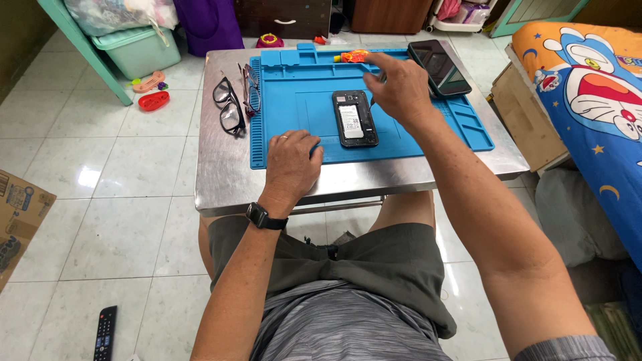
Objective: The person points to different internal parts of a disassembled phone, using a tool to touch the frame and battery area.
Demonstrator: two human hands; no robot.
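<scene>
A phone with its back cover off (354, 118) lies face down in the middle of a blue work mat (294, 93) on a small steel table (227, 180). My right hand (399, 89) hovers just right of the phone, fingers curled around a thin tool whose tip I can barely see. The index finger points toward an orange and red object (354, 56) at the mat's far edge. My left hand (291, 162) rests palm down on the mat's near edge, fingers bent, holding nothing visible. A black watch (265, 216) is on that wrist.
A second black phone (440, 67) lies at the table's far right corner. Two pairs of glasses (229, 105) lie left of the mat. A bed with a cartoon sheet (588, 87) stands at the right. A remote (105, 332) and a cardboard box (17, 220) lie on the floor.
</scene>
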